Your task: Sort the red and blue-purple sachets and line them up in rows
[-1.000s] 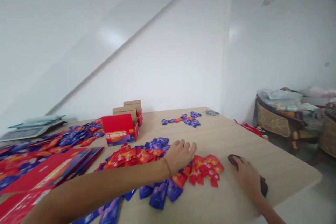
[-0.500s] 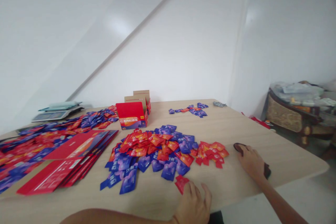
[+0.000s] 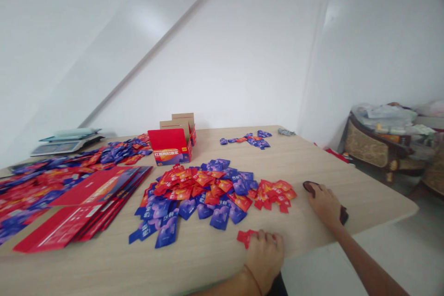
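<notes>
My left hand (image 3: 265,255) is at the near table edge, fingers curled together over a red sachet (image 3: 244,237) that sticks out on its left side. Farther right, my right hand (image 3: 324,204) rests closed over a dark object with a rounded brown end (image 3: 308,188); its middle is hidden under the palm, and its kind cannot be made out. Left of that hand lies a small group of red-orange sachets (image 3: 274,193). A larger heap of red and purple sachets (image 3: 204,187) spreads beyond my left hand.
Flattened red cartons (image 3: 86,208) are stacked at left, beside a broad spread of sachets (image 3: 45,189). Open red boxes (image 3: 169,146) stand farther back, a scale (image 3: 64,145) at far left. Some sachets (image 3: 255,140) lie near the wall. A loaded armchair (image 3: 369,143) stands right.
My left hand has shifted right, drawing the red sachet away from the big heap, and its fingers have closed together. My right hand keeps its grip on the dark object. The view has shifted slightly.
</notes>
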The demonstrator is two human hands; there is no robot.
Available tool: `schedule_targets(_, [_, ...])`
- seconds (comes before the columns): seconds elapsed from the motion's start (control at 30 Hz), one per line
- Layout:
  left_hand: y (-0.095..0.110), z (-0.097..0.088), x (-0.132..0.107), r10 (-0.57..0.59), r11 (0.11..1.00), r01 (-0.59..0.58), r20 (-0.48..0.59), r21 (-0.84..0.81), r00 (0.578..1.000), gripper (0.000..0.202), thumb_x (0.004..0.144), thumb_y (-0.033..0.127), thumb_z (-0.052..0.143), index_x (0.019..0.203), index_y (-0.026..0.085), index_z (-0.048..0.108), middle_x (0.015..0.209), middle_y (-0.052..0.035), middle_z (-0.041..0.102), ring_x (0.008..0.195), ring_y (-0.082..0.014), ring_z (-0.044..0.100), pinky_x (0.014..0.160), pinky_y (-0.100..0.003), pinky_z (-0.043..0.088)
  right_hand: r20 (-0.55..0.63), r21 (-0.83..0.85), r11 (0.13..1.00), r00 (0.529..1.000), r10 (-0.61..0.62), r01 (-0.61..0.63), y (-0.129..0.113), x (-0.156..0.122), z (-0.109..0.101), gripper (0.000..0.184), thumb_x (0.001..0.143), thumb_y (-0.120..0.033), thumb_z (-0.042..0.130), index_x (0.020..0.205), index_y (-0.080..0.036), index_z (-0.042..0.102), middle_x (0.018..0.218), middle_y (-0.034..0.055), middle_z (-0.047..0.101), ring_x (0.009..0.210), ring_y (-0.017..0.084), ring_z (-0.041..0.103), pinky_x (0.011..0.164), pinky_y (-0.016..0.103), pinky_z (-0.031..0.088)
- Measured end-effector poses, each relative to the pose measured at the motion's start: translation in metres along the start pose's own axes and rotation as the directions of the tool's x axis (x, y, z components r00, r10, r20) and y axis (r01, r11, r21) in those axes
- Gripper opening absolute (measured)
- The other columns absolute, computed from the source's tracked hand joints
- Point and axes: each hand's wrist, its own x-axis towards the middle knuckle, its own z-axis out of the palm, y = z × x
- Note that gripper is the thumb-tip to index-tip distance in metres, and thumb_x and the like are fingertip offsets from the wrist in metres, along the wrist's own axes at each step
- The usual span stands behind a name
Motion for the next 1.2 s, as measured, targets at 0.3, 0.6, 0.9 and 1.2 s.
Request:
schedule_targets(0.3, [0.016, 0.020, 0.037, -0.198, 0.966, 0.216, 0.132, -0.140, 0.971, 0.056, 0.088, 0.045, 0.073, 0.128, 0.007, 0.067, 0.092, -0.0221, 0.072, 0.094, -0.0391, 0.070, 0.073, -0.053, 0.057, 0.054, 0.007, 0.999, 0.998, 0.037, -0.038, -0.004, 0.003, -0.010, 0.038, 0.091, -0.022, 0.056, 0.127, -0.017, 0.067, 0.109, 0.0125, 0.068, 0.096, 0.026, 0.060, 0.081, 0.035, 0.042])
schedule_targets(0.6, [-0.033, -0.018, -0.001, -0.106, 0.969, 0.122, 0.085, -0.216, 0.991, 0.032, 0.099, 0.021, 0.060, 0.129, 0.018, 0.067, 0.129, -0.0136, 0.070, 0.121, -0.0301, 0.066, 0.098, -0.045, 0.056, 0.082, -0.023, 0.994, 0.991, 0.108, -0.106, -0.015, 0.006, -0.025, 0.043, 0.098, -0.037, 0.052, 0.132, -0.013, 0.061, 0.113, 0.0162, 0.066, 0.099, 0.029, 0.058, 0.082, 0.038, 0.039])
schedule_targets(0.9, [-0.079, 0.003, -0.084, 0.163, 0.951, -0.168, -0.042, -0.261, 0.986, 0.039, 0.102, 0.035, 0.060, 0.137, 0.019, 0.063, 0.141, -0.0087, 0.065, 0.132, -0.0228, 0.060, 0.114, -0.038, 0.048, 0.169, 0.081, 0.997, 0.986, 0.004, -0.018, -0.011, 0.005, -0.034, 0.036, 0.098, -0.021, 0.047, 0.129, -0.015, 0.065, 0.120, 0.0142, 0.067, 0.102, 0.026, 0.058, 0.086, 0.036, 0.039])
schedule_targets(1.2, [-0.077, 0.017, -0.091, 0.291, 0.927, -0.309, -0.110, -0.214, 0.950, 0.049, 0.103, 0.016, 0.054, 0.151, 0.019, 0.049, 0.152, -0.0067, 0.056, 0.139, -0.0192, 0.054, 0.115, -0.030, 0.048, 0.055, 0.381, 0.924, 0.998, 0.014, -0.034, -0.044, -0.026, -0.113, 0.031, 0.094, -0.030, 0.057, 0.121, -0.023, 0.070, 0.113, 0.0055, 0.072, 0.096, 0.022, 0.068, 0.084, 0.031, 0.048])
